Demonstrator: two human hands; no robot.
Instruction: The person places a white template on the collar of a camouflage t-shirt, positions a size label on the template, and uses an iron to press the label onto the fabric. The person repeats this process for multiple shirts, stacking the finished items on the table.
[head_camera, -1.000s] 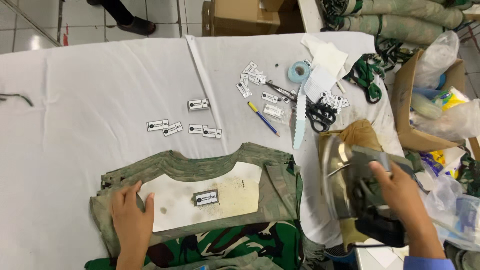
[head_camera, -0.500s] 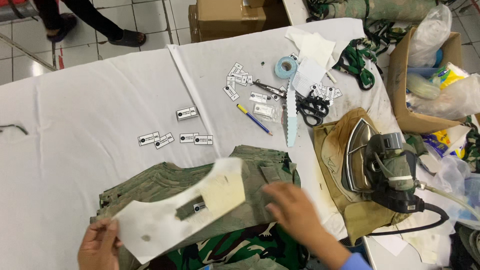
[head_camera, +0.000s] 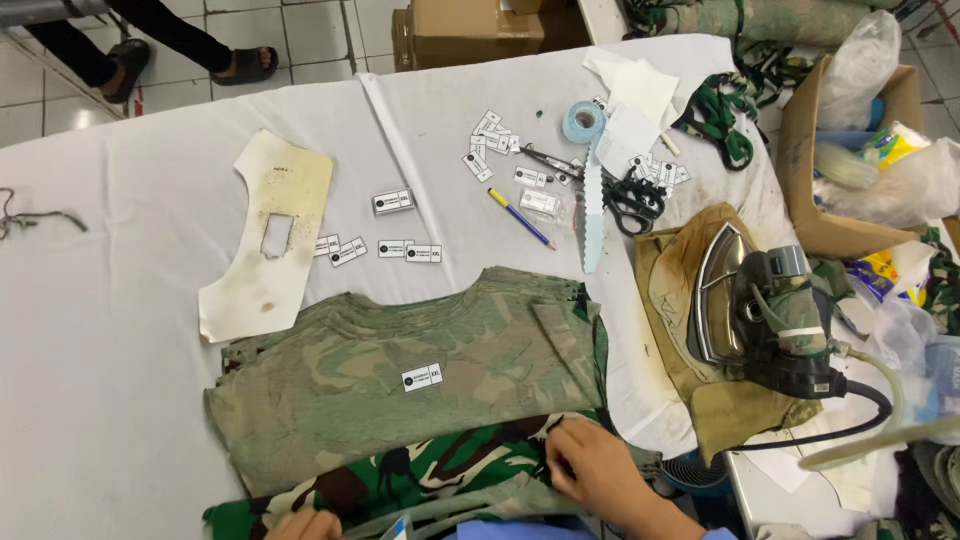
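Template (head_camera: 265, 235) now lies left of the garment (head_camera: 400, 370), released; your right hand (head_camera: 600, 470) pinches its hem, left hand (head_camera: 305, 524) state indiscernible.

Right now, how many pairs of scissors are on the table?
1. The black-handled scissors lie at the table's far right, between the blue tape roll and the iron. Another pair may be hidden among the loose labels and paper nearby.
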